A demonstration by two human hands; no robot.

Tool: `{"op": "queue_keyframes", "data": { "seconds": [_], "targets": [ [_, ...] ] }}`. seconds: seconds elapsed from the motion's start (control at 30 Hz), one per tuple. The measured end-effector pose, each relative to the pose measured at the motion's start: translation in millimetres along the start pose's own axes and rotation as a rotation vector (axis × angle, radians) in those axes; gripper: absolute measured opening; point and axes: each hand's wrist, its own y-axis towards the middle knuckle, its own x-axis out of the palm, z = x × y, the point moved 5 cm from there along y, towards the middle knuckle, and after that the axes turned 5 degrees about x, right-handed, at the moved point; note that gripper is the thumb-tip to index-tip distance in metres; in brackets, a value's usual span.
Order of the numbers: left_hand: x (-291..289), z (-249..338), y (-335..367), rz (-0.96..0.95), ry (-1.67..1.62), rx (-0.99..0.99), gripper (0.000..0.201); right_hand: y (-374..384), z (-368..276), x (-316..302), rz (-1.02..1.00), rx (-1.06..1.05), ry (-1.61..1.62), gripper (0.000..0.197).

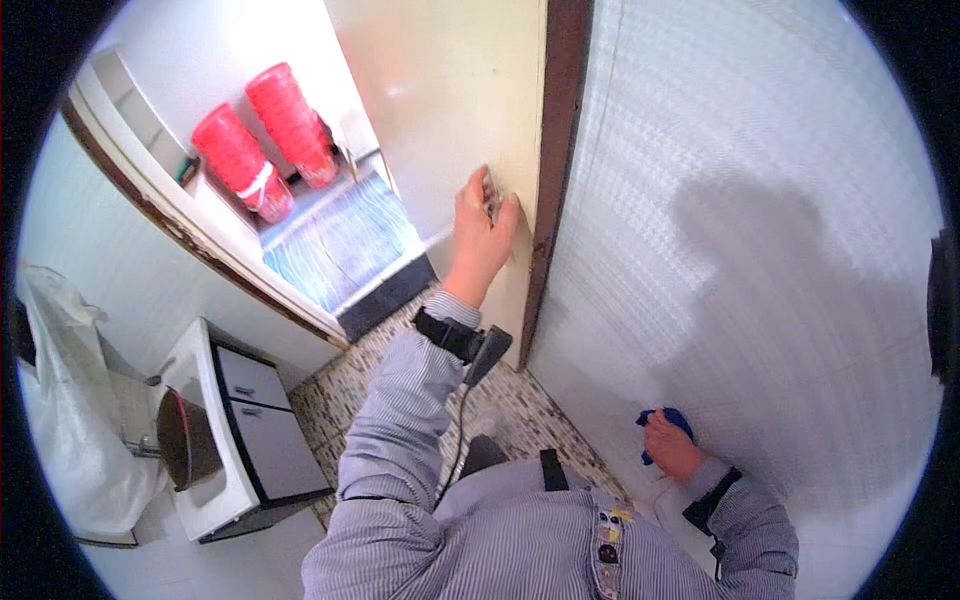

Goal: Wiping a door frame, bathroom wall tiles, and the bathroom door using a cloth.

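Note:
My left hand (482, 238) reaches forward to the cream door (440, 90), fingers and thumb curled around a small shiny door handle (493, 207) near the door's edge. Most of the handle is hidden by the fingers. Lower down at the right, my right hand (672, 450) grips a crumpled dark blue cloth (678, 420) and presses it toward the pale, textured wall (640, 290). Part of the cloth sticks out above the knuckles.
A white washbasin cabinet (255, 385) stands at the left, with a dark bucket (190, 440) in its basin. White plastic sheeting (75, 400) hangs beside it. Through the doorway are stacks of red buckets (290, 120). A raised dark sill (388, 297) crosses the opening above the mosaic floor (345, 400).

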Motion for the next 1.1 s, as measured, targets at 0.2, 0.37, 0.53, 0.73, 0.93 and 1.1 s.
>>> {"op": "queue_keyframes", "data": {
  "seconds": [0.2,0.37,0.53,0.73,0.93,1.1],
  "targets": [
    [26.3,-24.1,-22.4,-0.051,-0.131,-0.266,0.042,10.3,-0.5,10.4,0.035,0.074,0.036,0.012],
    [16.0,-30.6,-21.3,-0.091,-0.196,-0.366,0.028,14.8,-5.8,28.9,0.062,0.182,0.132,0.019],
    [-7.2,-48.5,-24.8,-0.185,-0.373,-0.422,0.026,27.9,-14.3,0.9,0.005,0.372,0.355,0.023],
    [-85.6,-68.2,-40.0,-0.259,-0.466,-0.514,0.026,70.5,-26.2,31.8,-0.211,0.788,1.360,0.037],
    [-192.6,-119.5,-64.0,-0.064,-0.387,-0.449,0.024,165.2,-27.7,-4.8,0.091,0.715,2.044,0.031],
    [-268.6,-170.7,-94.9,0.169,-0.524,-0.794,0.023,250.1,-20.7,-59.5,0.139,0.579,2.196,0.030]
  ]
}}
